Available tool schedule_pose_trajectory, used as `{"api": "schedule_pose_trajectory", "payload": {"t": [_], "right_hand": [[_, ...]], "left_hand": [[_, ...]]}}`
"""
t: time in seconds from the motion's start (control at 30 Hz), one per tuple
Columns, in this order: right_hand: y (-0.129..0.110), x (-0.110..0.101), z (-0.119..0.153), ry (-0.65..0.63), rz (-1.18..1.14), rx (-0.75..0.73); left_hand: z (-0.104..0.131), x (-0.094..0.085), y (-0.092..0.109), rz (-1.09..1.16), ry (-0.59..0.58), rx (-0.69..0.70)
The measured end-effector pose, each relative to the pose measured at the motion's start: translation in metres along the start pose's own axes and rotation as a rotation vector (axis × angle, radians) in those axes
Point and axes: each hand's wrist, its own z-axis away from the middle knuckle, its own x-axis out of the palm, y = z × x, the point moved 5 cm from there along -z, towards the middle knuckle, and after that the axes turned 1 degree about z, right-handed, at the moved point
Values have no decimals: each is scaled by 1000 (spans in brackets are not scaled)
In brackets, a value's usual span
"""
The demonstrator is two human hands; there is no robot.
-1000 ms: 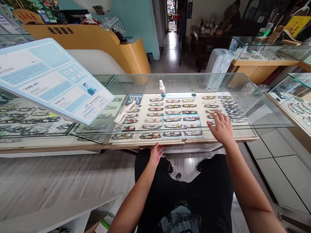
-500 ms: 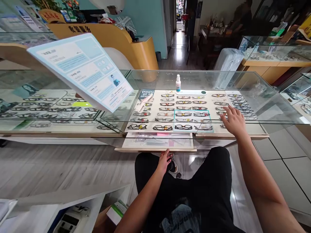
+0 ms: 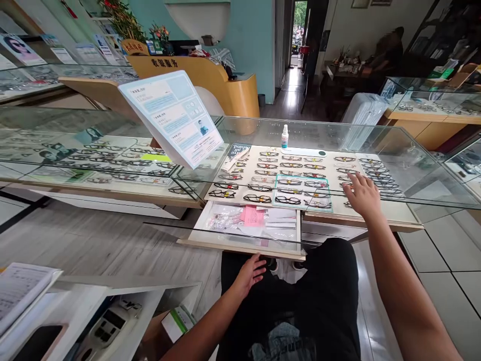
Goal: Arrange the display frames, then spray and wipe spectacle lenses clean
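While the right hand (image 3: 364, 196) lies spread over the glass worktop (image 3: 417, 168) at its four o'clock, the left hand (image 3: 248, 273), fingers loosely parted, is at the open drawer (image 3: 214, 246)'s front edge, seven o'clock.

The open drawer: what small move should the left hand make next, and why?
Perhaps raise the left hand over the front edge of the drawer, toward the pink paper: the drawer stands open, that paper shows inside, and the hand looks empty.
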Motion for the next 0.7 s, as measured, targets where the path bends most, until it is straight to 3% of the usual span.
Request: {"api": "schedule_pose_trajectory", "payload": {"t": [0.1,0.17,0.2,0.23,0.27,0.37,0.43,0.47,0.57,0.7], "right_hand": [[2,-2,-5,1,-13,-20],[5,-4,-13,-23,-11,-38],[6,-5,-18,-36,-8,-45],[8,-7,-23,-44,-9,-48],[10,-8,-28,-45,-11,-44],[13,-10,-36,-24,-23,-10],[12,-9,-35,-14,-23,-2],[11,-9,-34,-12,-22,-6],[8,-7,-29,-2,-20,-15],[8,-7,-28,13,-19,-9]], "left_hand": [[56,13,17,-177,-230,-42],[106,30,46,-482,-691,64],[126,31,66,-601,-836,109],[138,30,90,-691,-890,160],[140,27,117,-728,-870,203],[101,25,200,-536,-568,146],[58,44,239,-497,-440,144],[39,61,254,-625,-436,223],[-3,122,274,-1116,-466,620],[-37,173,270,-1192,-433,820]]}}
